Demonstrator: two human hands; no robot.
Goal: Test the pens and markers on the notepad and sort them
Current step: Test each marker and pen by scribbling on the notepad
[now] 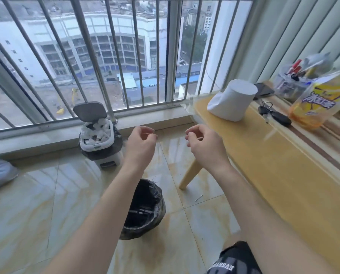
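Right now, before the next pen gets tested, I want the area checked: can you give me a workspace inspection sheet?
Surface: wooden table, glossy top.
Job's things: tub of pens at far right, behind the table; notepad not seen.
Clutter: tissue roll on the table; keys, phone, yellow packet beside it.
Grips: left hand and right hand hover over the floor, fingers curled; any hold cannot be told.
Cables: nothing seen.
Surroundings: black-lined bin below the hands, pedal bin stuffed with tissue, barred window.

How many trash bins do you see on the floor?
2: a white pedal bin, lid open, beside the window sill; a black-lined bin nearer the camera. None seems hidden.
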